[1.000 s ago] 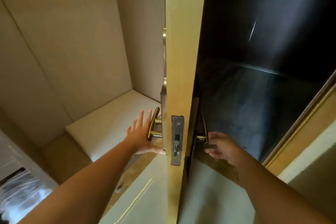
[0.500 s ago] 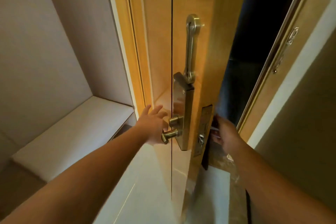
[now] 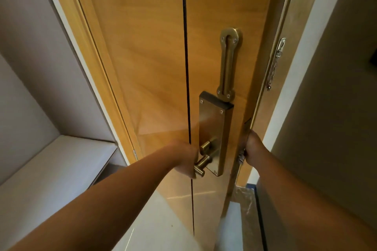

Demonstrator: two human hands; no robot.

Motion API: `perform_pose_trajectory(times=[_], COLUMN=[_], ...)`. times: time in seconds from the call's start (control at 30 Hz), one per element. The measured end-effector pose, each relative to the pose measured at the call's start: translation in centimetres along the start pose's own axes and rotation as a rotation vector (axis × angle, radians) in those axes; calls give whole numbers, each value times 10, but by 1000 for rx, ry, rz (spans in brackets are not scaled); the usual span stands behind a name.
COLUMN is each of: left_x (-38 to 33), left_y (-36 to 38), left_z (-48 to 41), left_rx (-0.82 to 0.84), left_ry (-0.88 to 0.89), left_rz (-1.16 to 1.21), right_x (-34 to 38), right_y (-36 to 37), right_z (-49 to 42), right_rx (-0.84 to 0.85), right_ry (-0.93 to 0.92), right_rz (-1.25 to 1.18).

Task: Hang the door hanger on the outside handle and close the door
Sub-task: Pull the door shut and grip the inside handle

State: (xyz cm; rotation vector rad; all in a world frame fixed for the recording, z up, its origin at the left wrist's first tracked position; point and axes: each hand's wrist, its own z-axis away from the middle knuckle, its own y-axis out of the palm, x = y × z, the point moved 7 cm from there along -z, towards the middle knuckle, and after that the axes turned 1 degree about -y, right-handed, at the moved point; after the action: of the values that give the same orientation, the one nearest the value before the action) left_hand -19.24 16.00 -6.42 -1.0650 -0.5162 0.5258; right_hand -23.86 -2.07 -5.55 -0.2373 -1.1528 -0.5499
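Observation:
The wooden door (image 3: 142,57) fills the middle of the head view, nearly against its frame (image 3: 285,51). A brass lock plate (image 3: 214,132) carries the inside handle (image 3: 201,166). My left hand (image 3: 186,160) is curled around that handle. My right hand (image 3: 252,150) reaches round the door's edge into the narrow gap; its fingers are hidden behind the door. The outside handle and the door hanger are out of sight, so whether this hand holds anything cannot be told.
A brass swing guard (image 3: 227,63) sits above the lock plate. A security chain (image 3: 274,67) hangs on the frame at the right. A white padded bench (image 3: 51,169) stands at the lower left. A grey wall (image 3: 336,108) is close on the right.
The door has swung much further toward its frame, and the dark corridor beyond is no longer visible. My left hand has closed on the inside handle. My right hand stays at the door's edge.

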Motion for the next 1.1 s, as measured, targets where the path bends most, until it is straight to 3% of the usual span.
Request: perform_pose_trajectory(times=[0.13, 0.47, 0.8, 1.1], left_x=[-9, -26, -28, -22], left_y=[-13, -58, -109, -141], left_z=[-43, -144, -237, -318], left_rx=[77, 196, 22, 130], left_ry=[-3, -76, -126, -7], left_rz=[130, 284, 189, 274], right_x=[22, 50, 69, 104], right_y=[-20, -91, -120, -103], right_z=[-30, -92, -137, -208], right_rx=[28, -107, -112, -105], right_ry=[-18, -176, -346, -429], right_rz=[64, 107, 391, 499])
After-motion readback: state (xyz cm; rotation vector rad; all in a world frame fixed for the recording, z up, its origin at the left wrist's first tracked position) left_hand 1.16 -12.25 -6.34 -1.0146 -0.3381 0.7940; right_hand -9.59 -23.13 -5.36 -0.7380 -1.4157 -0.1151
